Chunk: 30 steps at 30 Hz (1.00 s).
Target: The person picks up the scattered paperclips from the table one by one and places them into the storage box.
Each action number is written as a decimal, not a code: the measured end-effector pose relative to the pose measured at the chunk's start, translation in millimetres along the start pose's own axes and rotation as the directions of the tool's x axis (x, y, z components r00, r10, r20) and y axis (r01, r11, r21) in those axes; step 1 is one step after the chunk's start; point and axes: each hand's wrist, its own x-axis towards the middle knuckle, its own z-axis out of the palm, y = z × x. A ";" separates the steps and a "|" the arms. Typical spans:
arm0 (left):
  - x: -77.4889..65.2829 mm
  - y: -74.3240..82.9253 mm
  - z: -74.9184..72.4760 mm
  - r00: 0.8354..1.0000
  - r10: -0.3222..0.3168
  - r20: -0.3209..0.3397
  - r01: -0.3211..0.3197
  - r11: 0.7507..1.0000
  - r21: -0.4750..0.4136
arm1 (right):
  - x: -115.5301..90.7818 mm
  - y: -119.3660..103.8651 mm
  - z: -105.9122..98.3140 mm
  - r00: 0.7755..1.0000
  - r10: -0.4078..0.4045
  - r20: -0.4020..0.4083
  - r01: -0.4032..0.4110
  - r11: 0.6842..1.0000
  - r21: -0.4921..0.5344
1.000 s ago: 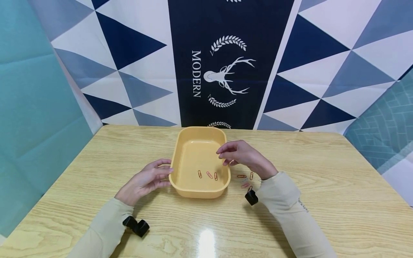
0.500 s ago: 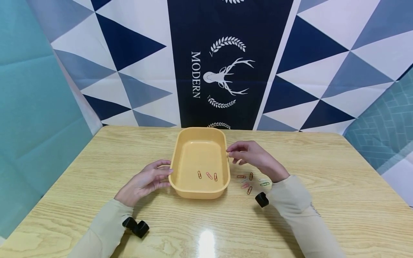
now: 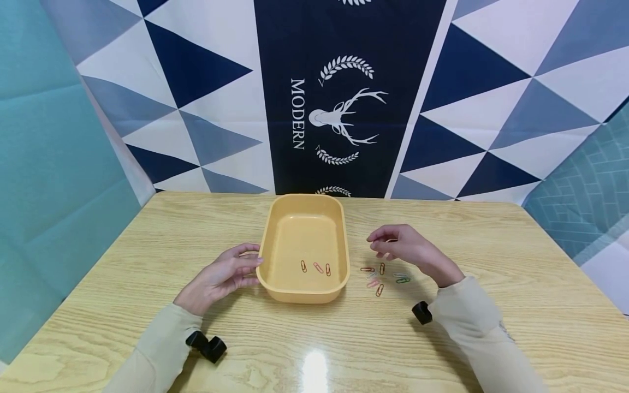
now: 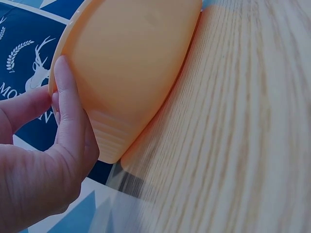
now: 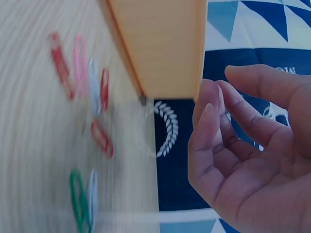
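Observation:
A yellow plastic tray (image 3: 303, 295) stands on the table with three paper clips (image 3: 318, 267) inside, two red and one pink. My left hand (image 3: 223, 275) holds its left rim, the thumb over the edge and fingers against the outer wall (image 4: 131, 63). To the tray's right lie several loose paper clips (image 3: 372, 284): red, pink, whitish and a green paper clip (image 5: 77, 199). My right hand (image 3: 408, 248) hovers above and behind them, apart from the tray. Its fingers are loosely bent, the thumb stands off from them, and nothing shows between them.
The wooden table (image 3: 206, 218) reaches back to a patterned cloth (image 3: 344, 98) with triangles and a deer head. Teal cloth (image 3: 59, 164) hangs along the left side. Black wrist mounts (image 3: 206, 346) sit on both sleeves.
My right hand has moved from over the tray's right rim to the right, uncovering the green and whitish clips. The left hand, the tray and the clips inside it stay put.

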 end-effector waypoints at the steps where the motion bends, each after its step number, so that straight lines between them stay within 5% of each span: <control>1: -0.3 0.1 0.0 1.000 0.001 -0.001 -0.001 1.000 0.000 | -2.2 2.2 -2.2 1.000 0.004 -0.001 -0.004 1.000 -0.003; 20: -0.6 -2.0 -0.5 1.000 0.007 0.004 -0.007 1.000 -0.001 | -23.8 28.8 -25.2 0.999 0.045 -0.011 -0.045 0.999 -0.018; 30: -1.4 -1.8 -0.4 1.000 0.009 0.002 -0.009 1.000 -0.003 | -22.7 36.2 -23.2 0.997 0.069 -0.025 -0.073 0.977 -0.199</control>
